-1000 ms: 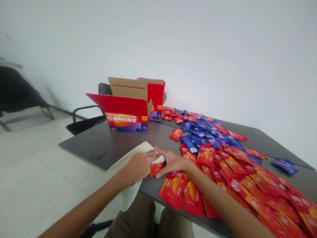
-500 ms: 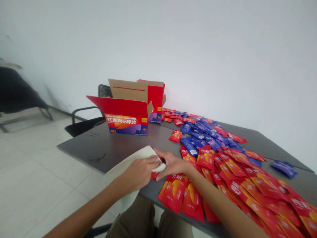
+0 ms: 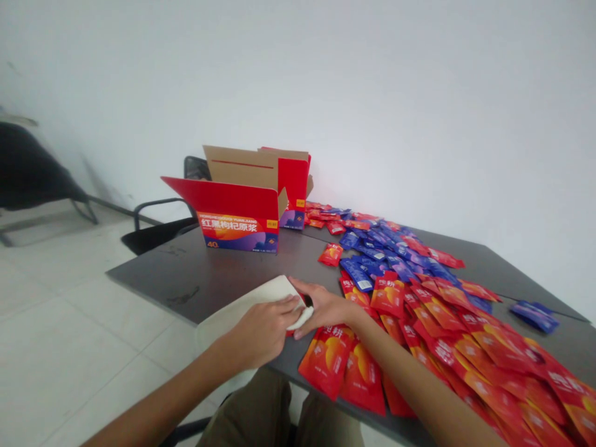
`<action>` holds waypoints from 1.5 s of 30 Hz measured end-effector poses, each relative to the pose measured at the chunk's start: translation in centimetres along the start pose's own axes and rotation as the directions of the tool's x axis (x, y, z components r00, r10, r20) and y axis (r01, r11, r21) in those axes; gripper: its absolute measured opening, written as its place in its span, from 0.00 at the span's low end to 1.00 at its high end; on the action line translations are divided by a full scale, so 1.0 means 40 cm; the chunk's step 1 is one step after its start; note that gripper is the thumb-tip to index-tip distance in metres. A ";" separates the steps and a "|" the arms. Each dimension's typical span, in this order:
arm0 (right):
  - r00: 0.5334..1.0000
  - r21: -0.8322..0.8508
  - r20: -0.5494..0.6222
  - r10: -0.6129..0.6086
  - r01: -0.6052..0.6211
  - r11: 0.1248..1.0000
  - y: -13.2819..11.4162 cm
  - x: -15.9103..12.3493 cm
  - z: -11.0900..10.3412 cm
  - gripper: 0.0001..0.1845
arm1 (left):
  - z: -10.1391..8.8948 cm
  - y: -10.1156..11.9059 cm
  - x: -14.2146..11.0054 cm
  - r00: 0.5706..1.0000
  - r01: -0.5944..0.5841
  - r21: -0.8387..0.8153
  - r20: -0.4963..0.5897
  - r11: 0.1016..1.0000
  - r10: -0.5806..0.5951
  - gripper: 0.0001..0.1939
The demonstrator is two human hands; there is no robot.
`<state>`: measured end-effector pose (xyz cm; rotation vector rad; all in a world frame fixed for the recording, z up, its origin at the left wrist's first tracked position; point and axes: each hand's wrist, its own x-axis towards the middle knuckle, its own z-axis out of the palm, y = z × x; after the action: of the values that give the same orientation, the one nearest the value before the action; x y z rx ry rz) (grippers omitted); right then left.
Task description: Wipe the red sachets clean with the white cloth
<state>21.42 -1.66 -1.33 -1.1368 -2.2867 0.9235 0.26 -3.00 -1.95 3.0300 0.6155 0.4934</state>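
My left hand point(image 3: 266, 324) is closed on a pale cloth point(image 3: 249, 302), which is spread over the near table edge and hangs below it. Its fingers press the cloth onto a red pouch point(image 3: 289, 333), mostly hidden under the cloth and both hands. The thumb and fingers of my right hand point(image 3: 322, 304) curve around the pouch's right side and grip it. Just right of that hand lie red pouches with orange fruit prints point(image 3: 328, 360), overlapping in rows along the table edge.
On the dark table point(image 3: 186, 267) stand two flap-open cartons, one in front point(image 3: 237, 233) and one behind point(image 3: 293, 186). Blue pouches point(image 3: 372, 248) heap beyond the red ones. A single blue packet point(image 3: 533, 315) lies far right. Black chairs point(image 3: 158, 236) stand to the left.
My left fingers have shifted slightly on the cloth, and less of the red pouch shows below them. The right hand keeps nearly the same place.
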 end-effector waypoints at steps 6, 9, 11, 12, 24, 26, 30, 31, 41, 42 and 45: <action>0.992 -0.083 0.019 0.128 -0.126 0.989 -0.012 -0.002 -0.001 0.66 | -0.013 -0.036 0.032 0.989 0.149 -0.014 -0.013 0.989 -0.149 0.21; 0.994 -0.077 0.020 0.106 -0.104 0.992 -0.010 -0.002 -0.001 0.66 | -0.011 -0.025 0.031 0.988 0.151 0.001 -0.015 0.989 -0.151 0.21; 0.999 -0.061 0.020 0.046 -0.045 0.997 -0.007 0.000 -0.002 0.66 | -0.005 -0.006 0.018 0.994 0.105 -0.003 -0.005 0.994 -0.105 0.20; 0.999 -0.057 0.022 0.026 -0.025 0.998 -0.007 0.000 -0.002 0.67 | -0.003 0.000 0.012 0.997 0.082 -0.010 -0.002 0.997 -0.082 0.20; 0.999 -0.047 0.013 0.037 -0.037 0.998 -0.009 -0.001 -0.001 0.67 | -0.002 0.001 0.014 0.995 0.100 0.012 0.012 0.995 -0.100 0.21; 1.000 -0.034 0.008 -0.001 0.001 0.999 -0.008 0.000 -0.002 0.67 | -0.003 0.013 0.008 0.998 0.069 0.001 0.009 0.998 -0.069 0.20; 0.995 -0.074 0.002 0.096 -0.095 0.993 -0.011 -0.002 0.000 0.66 | -0.017 -0.017 0.029 0.990 0.141 -0.006 0.006 0.990 -0.141 0.21; 0.993 -0.076 -0.003 0.122 -0.121 0.990 -0.012 -0.003 0.001 0.67 | -0.021 -0.025 0.035 0.986 0.165 -0.003 0.010 0.986 -0.165 0.21; 1.000 -0.047 0.000 -0.004 0.005 0.999 -0.010 0.000 0.000 0.65 | -0.014 0.008 0.015 0.995 0.100 -0.010 0.027 0.995 -0.099 0.22; 1.000 -0.045 -0.007 0.004 -0.005 0.999 -0.009 0.000 0.002 0.64 | -0.015 -0.004 0.021 0.991 0.131 -0.011 0.026 0.991 -0.131 0.22; 0.997 -0.031 -0.033 0.075 -0.076 0.997 -0.007 -0.002 0.006 0.65 | -0.022 -0.036 0.038 0.980 0.196 -0.008 0.029 0.981 -0.195 0.21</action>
<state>21.19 -1.94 -1.29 -1.2505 -2.2548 0.8927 0.78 -1.14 -0.77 2.9181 0.8940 0.4431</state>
